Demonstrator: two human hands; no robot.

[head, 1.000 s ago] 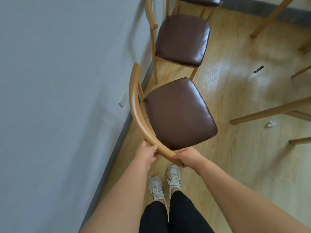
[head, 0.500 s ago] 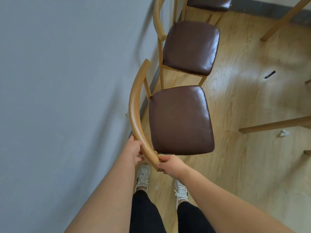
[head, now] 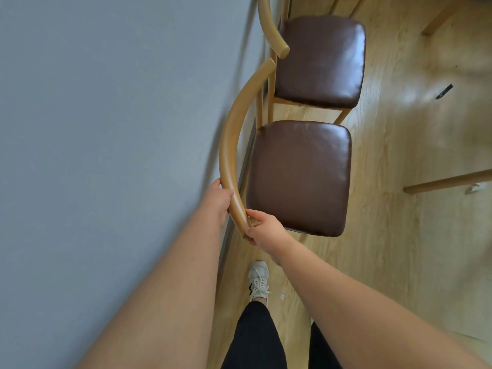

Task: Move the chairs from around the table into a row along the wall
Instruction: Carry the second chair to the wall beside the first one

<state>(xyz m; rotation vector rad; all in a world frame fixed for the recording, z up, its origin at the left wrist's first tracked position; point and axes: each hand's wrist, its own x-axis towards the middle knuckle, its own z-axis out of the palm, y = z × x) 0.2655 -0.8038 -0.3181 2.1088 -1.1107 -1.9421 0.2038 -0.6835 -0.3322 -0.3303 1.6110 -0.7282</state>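
A wooden chair with a dark brown padded seat [head: 299, 177] stands beside the grey wall [head: 106, 129], its curved backrest [head: 230, 145] close to the wall. My left hand [head: 217, 199] grips the backrest from the wall side near its near end. My right hand [head: 262, 230] clasps the very end of the same backrest. A second matching chair [head: 320, 62] stands just beyond it, also with its back to the wall, the two seats a small gap apart.
Wooden table legs [head: 447, 181] reach in from the right and top right over the light wood floor. A small dark object [head: 444, 91] and a white scrap [head: 472, 188] lie on the floor. My legs and one white shoe [head: 258, 280] are below the chair.
The held chair has turned and moved in toward the wall, lining up behind the second chair. My hands stayed on the backrest and I stepped forward.
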